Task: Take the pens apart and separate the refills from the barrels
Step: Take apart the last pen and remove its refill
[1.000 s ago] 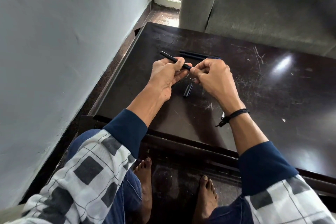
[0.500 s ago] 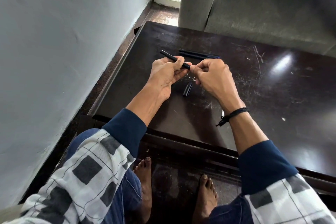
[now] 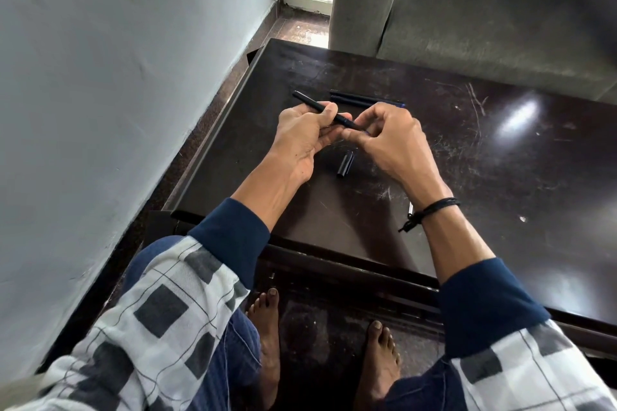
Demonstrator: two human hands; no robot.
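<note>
My left hand (image 3: 305,137) grips a slim black pen barrel (image 3: 309,102) that slants up to the left above the dark table (image 3: 500,177). My right hand (image 3: 389,137) pinches the barrel's right end with thumb and fingertips; what sits at that end is hidden by the fingers. A short black cap (image 3: 345,164) lies on the table just below the hands. Two dark pens (image 3: 354,98) lie side by side beyond the hands, partly hidden by my right hand.
A small pale piece (image 3: 411,207) shows beside my right wrist. A grey sofa (image 3: 484,17) stands behind the table and a white wall (image 3: 117,93) runs along the left. My bare feet (image 3: 267,327) rest under the near table edge.
Both hands have stayed in place on the pen. My right fingers have shifted slightly at the barrel's end.
</note>
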